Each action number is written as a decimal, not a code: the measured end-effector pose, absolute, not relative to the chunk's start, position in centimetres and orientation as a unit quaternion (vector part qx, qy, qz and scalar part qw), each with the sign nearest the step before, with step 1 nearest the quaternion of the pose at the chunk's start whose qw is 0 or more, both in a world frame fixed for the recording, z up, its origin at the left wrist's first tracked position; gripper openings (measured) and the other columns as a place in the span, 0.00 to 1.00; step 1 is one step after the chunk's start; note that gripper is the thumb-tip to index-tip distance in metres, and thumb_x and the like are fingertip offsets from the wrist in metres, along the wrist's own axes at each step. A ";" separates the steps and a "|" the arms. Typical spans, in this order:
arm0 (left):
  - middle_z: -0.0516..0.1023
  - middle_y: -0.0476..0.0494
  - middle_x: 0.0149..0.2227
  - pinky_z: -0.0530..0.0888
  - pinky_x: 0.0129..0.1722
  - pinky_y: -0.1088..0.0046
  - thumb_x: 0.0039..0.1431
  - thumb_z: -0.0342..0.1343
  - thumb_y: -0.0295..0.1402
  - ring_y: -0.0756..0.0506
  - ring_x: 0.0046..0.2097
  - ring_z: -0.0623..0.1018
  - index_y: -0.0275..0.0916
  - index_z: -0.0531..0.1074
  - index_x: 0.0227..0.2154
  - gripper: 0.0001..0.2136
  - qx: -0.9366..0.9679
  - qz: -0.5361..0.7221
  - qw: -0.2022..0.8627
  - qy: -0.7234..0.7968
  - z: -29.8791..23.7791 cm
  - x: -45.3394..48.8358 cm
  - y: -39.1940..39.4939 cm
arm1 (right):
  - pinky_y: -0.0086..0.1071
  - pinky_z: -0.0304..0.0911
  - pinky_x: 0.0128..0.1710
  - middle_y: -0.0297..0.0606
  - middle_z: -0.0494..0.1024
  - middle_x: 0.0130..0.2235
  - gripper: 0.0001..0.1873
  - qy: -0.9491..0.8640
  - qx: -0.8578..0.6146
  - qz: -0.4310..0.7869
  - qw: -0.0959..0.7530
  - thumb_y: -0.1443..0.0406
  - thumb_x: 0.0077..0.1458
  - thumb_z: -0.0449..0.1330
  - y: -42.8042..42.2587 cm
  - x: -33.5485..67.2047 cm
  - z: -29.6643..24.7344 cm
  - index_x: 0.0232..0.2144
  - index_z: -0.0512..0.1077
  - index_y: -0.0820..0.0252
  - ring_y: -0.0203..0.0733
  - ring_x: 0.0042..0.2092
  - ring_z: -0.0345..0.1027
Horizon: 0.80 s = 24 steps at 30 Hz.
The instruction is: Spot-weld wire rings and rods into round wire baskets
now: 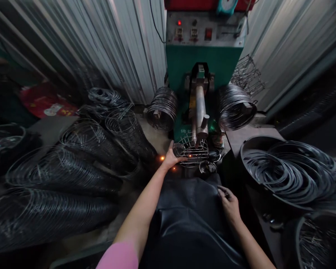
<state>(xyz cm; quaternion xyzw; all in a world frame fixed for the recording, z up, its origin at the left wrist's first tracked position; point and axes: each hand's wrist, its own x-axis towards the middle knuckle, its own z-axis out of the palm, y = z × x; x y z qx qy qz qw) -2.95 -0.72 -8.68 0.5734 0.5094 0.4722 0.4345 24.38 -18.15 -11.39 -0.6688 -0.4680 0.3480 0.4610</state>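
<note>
My left hand [170,158] grips the left side of a round wire basket [194,153], thumb up and fingers along its edge. The basket's wires lie beneath the tip of the metal arm [201,108] of a green spot welder [179,59]. Small orange sparks [162,158] glow around the left hand and on the basket. Beside the dark apron [184,201] my right hand [230,205] is closed, its fingertips pinched together. Whatever sits between those fingers is too dark to make out. A small wire ring [207,167] lies just below the basket.
Stacks of wire rings [53,209] fill the left side. Two wire bundles [162,108] flank the welder's arm. To the right stand a black tub [242,153] of wire hoops and a bin [298,235] of short wires. Corrugated metal walls [128,45] rise behind.
</note>
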 end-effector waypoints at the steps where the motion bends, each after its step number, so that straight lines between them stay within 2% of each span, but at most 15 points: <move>1: 0.64 0.35 0.54 0.60 0.56 0.59 0.28 0.70 0.41 0.38 0.56 0.65 0.37 0.47 0.59 0.54 0.546 0.497 0.454 0.498 -9.4 -2.8 -0.7 | 0.38 0.65 0.40 0.42 0.78 0.34 0.16 -0.507 -0.666 0.329 0.437 0.54 0.46 0.58 -18.6 24.5 -12.3 0.31 0.75 0.59 0.46 0.38 0.71; 4: 0.67 0.39 0.50 0.64 0.53 0.60 0.31 0.69 0.41 0.40 0.52 0.69 0.38 0.52 0.56 0.47 0.495 0.552 0.482 0.467 -10.2 -2.5 -0.8 | 0.39 0.66 0.39 0.44 0.77 0.36 0.15 -0.591 -0.655 0.296 0.367 0.55 0.47 0.54 -19.2 24.8 -13.5 0.31 0.76 0.57 0.47 0.37 0.72; 6: 0.68 0.40 0.48 0.65 0.53 0.60 0.31 0.69 0.42 0.41 0.51 0.70 0.38 0.54 0.54 0.45 0.519 0.547 0.465 0.464 -9.4 -2.6 -1.6 | 0.38 0.67 0.38 0.43 0.78 0.35 0.14 -0.626 -0.643 0.296 0.328 0.57 0.48 0.54 -18.7 24.7 -12.1 0.31 0.76 0.57 0.47 0.37 0.72; 11: 0.64 0.38 0.52 0.63 0.54 0.61 0.28 0.69 0.42 0.39 0.53 0.66 0.40 0.56 0.53 0.45 0.689 0.413 0.294 0.518 -5.3 -3.2 -6.1 | 0.34 0.65 0.36 0.38 0.77 0.33 0.13 -0.670 -0.591 0.330 0.305 0.60 0.46 0.58 -15.4 22.4 -3.3 0.36 0.72 0.57 0.44 0.36 0.71; 15: 0.63 0.40 0.53 0.59 0.55 0.60 0.29 0.68 0.41 0.38 0.54 0.62 0.42 0.56 0.54 0.44 0.780 0.275 0.173 0.534 -2.0 -1.8 -8.7 | 0.28 0.60 0.27 0.30 0.73 0.25 0.11 -0.702 -0.572 0.352 0.236 0.66 0.36 0.63 -12.2 19.3 1.0 0.28 0.68 0.57 0.37 0.28 0.66; 17: 0.62 0.40 0.53 0.57 0.55 0.59 0.31 0.67 0.41 0.37 0.55 0.61 0.43 0.55 0.54 0.43 0.799 0.231 0.146 0.536 -1.0 -0.9 -9.3 | 0.26 0.57 0.24 0.28 0.71 0.22 0.10 -0.690 -0.595 0.335 0.239 0.68 0.34 0.62 -11.2 17.9 1.1 0.24 0.66 0.58 0.36 0.26 0.63; 19: 0.61 0.39 0.54 0.57 0.54 0.58 0.33 0.66 0.41 0.36 0.55 0.60 0.43 0.54 0.55 0.43 0.808 0.207 0.131 0.536 -0.4 -0.2 -9.6 | 0.26 0.56 0.24 0.29 0.70 0.22 0.07 -0.668 -0.622 0.299 0.279 0.68 0.36 0.59 -10.9 16.9 0.5 0.24 0.66 0.58 0.35 0.25 0.62; 22: 0.61 0.38 0.53 0.57 0.52 0.58 0.33 0.65 0.39 0.36 0.54 0.60 0.41 0.54 0.54 0.42 0.812 0.193 0.119 0.537 -0.1 0.2 -9.8 | 0.28 0.58 0.27 0.32 0.73 0.24 0.05 -0.660 -0.618 0.260 0.338 0.68 0.41 0.55 -11.5 16.0 -0.9 0.26 0.68 0.57 0.37 0.27 0.65; 24: 0.62 0.38 0.53 0.58 0.51 0.58 0.33 0.64 0.38 0.36 0.53 0.61 0.40 0.55 0.54 0.41 0.811 0.190 0.123 0.540 -0.1 0.2 -10.0 | 0.29 0.61 0.31 0.33 0.75 0.26 0.06 -0.676 -0.583 0.285 0.349 0.68 0.43 0.54 -12.1 15.9 -1.7 0.27 0.70 0.57 0.39 0.30 0.68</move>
